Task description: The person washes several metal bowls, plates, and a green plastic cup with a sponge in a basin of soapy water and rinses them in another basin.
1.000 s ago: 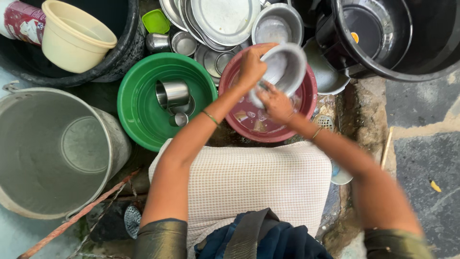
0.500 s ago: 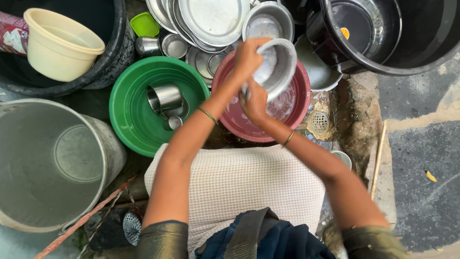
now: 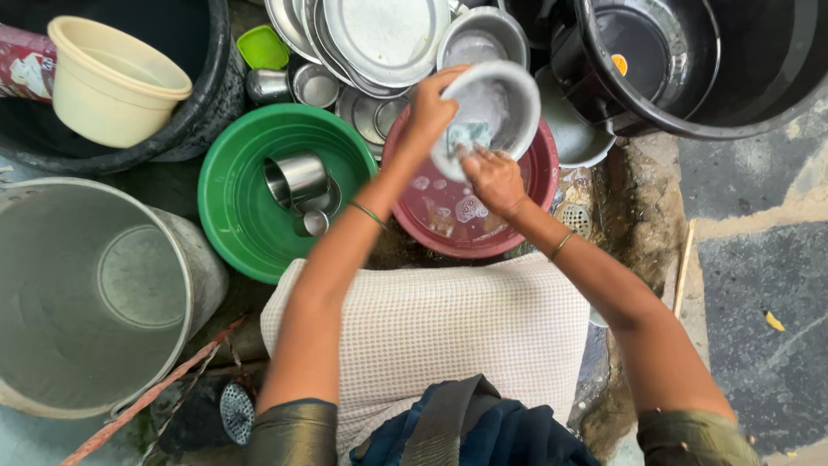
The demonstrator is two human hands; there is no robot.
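A round steel bowl (image 3: pixel 496 108) sits in the upper middle of the frame, tilted on edge with its soapy hollow facing the camera. Its rim is grey and shiny, the inside filmed with white suds. A small pale green scrubbing pad (image 3: pixel 467 135) lies pressed against the bowl's lower left inside. Both hang just above a red basin (image 3: pixel 448 226) holding foamy water.

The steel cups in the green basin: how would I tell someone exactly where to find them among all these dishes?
Start at the big grey metal drum on the left; just right of it sits a round green basin. The steel cups lie inside it, the largest tipped on its side. Unlike the stacked steel plates above, or the bowl held over the red basin, they lie loose, with no hand on them.
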